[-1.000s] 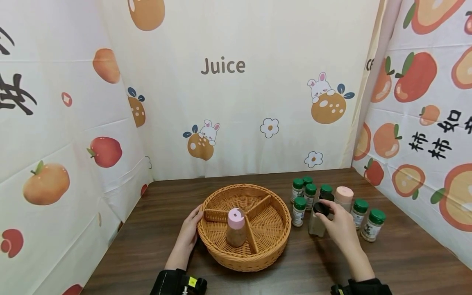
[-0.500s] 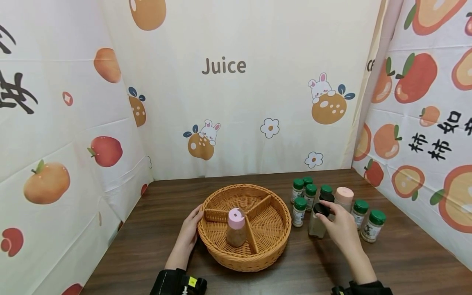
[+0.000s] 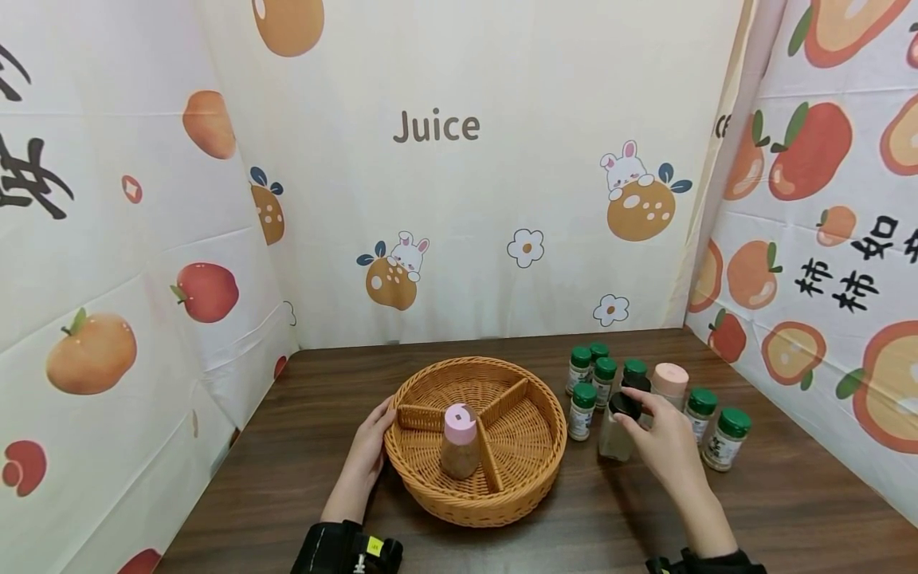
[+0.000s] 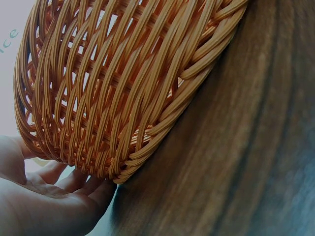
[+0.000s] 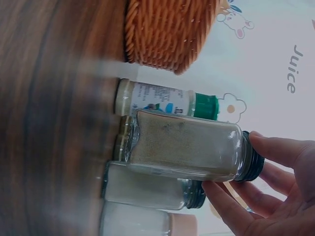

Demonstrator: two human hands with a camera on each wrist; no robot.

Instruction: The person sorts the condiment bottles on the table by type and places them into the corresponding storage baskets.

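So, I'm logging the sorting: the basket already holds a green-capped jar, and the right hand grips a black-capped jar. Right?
Not quite. The jar in the basket has a pink cap, not green, as the head view shows. The right hand does grip the black-capped jar on the table.

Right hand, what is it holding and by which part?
The right hand grips the black-capped jar by its cap, fingertips around the lid's rim.

A woven wicker basket [image 3: 475,494] — rough, matt — is set on a dark, smooth wood-grain table [image 3: 789,502]; the jar [image 5: 187,146] is clear, glossy glass.
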